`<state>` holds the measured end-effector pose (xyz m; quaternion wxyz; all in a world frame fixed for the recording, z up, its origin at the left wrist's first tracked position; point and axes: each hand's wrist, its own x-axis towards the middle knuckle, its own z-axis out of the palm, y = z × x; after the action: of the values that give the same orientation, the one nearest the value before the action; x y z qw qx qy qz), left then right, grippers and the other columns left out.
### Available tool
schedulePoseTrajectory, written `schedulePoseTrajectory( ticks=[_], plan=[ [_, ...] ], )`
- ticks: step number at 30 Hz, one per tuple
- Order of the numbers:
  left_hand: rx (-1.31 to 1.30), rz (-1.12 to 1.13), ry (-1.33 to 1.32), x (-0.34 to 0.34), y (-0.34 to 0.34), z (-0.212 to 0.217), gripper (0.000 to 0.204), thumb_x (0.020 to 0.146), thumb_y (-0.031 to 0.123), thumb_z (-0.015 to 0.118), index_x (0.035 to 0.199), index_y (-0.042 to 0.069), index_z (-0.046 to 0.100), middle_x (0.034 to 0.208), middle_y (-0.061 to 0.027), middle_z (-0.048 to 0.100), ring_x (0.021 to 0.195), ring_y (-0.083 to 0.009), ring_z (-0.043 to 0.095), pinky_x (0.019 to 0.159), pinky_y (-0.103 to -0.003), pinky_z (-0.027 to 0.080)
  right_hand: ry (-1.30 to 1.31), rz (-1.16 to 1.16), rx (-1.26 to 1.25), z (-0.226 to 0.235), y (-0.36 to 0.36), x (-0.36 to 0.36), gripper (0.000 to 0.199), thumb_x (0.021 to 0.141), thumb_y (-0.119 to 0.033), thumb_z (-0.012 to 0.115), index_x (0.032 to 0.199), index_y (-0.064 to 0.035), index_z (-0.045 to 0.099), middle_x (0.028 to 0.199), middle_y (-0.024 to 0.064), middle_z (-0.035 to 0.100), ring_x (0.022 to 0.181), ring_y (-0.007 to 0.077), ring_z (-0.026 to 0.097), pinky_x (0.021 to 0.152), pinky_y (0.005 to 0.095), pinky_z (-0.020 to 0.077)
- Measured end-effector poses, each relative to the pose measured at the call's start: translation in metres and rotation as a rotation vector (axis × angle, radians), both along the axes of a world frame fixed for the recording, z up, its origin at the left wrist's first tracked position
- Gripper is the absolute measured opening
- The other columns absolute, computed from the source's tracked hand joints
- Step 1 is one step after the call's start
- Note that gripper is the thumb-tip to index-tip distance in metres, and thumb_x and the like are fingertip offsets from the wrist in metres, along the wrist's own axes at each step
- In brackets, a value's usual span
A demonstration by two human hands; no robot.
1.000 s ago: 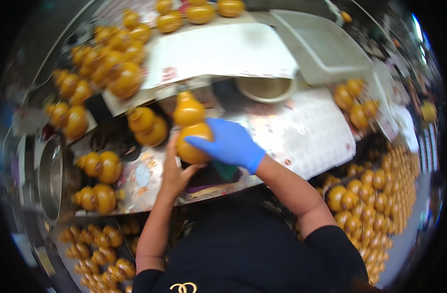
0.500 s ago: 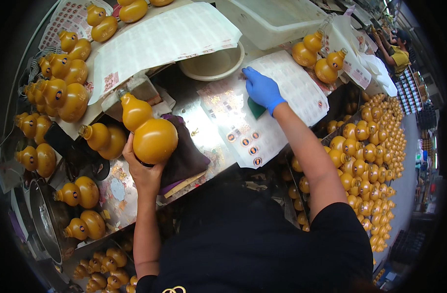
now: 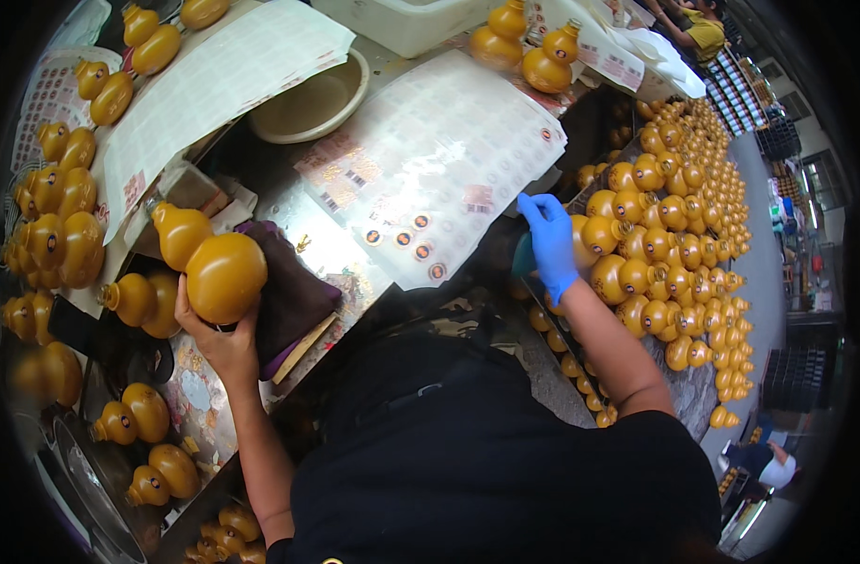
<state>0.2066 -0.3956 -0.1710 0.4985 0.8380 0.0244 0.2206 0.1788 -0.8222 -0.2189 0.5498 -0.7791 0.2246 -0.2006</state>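
Observation:
My bare left hand (image 3: 218,343) grips a golden gourd-shaped bottle (image 3: 218,273) from below and holds it up over a dark purple cloth (image 3: 284,291) on the bench. My right hand (image 3: 547,240), in a blue glove, has its fingers around a small teal pad (image 3: 522,256). It hovers at the right edge of a clear sheet of round stickers (image 3: 439,160), just beside a dense mass of golden gourd bottles (image 3: 674,244).
More gourd bottles (image 3: 59,235) stand along the left and at the top (image 3: 529,47). A beige bowl (image 3: 312,99), a printed paper sheet (image 3: 214,85) and a white tub (image 3: 402,19) lie at the back. Another person (image 3: 698,28) is at the far right.
My right hand left the gourd, passed over the sticker sheet and now sits at its right edge by the massed bottles. The left hand keeps the gourd, moved left.

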Motion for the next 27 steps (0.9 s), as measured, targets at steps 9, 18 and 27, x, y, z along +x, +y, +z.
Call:
schedulePoseTrajectory(
  ticks=[9,18,27],
  plan=[
    [0.128,-0.029,-0.052,0.001,0.013,-0.006,0.089,0.068,0.010,0.083,0.141,0.003,0.032,0.136,-0.0147,0.041,0.125,-0.0278,0.044,0.106,-0.037,0.034,0.122,0.107,0.863,-0.022,0.029,0.022,0.029,0.086,-0.018,0.069,0.107,0.0024,0.065,0.103,0.0077,0.066,0.092,0.0149,0.059,0.085,0.0274,0.0457],
    [0.200,-0.082,0.011,-0.004,0.017,0.011,0.104,0.068,0.012,0.083,0.149,0.003,0.018,0.142,-0.0196,0.037,0.131,-0.0316,0.040,0.108,-0.038,0.034,0.103,0.193,0.164,0.063,0.053,0.021,0.007,0.086,-0.008,0.068,0.087,-0.0014,0.067,0.081,0.0002,0.063,0.074,0.0058,0.054,0.069,0.0193,0.0409],
    [0.113,-0.114,-0.010,-0.004,0.019,0.011,0.097,0.072,0.011,0.081,0.148,0.002,0.020,0.145,-0.0182,0.036,0.131,-0.0307,0.042,0.107,-0.037,0.034,0.317,0.840,0.432,0.133,0.204,0.085,0.012,0.084,-0.013,0.070,0.090,-0.0030,0.071,0.068,-0.0045,0.054,0.060,0.0030,0.047,0.056,0.0190,0.0373]
  ],
)
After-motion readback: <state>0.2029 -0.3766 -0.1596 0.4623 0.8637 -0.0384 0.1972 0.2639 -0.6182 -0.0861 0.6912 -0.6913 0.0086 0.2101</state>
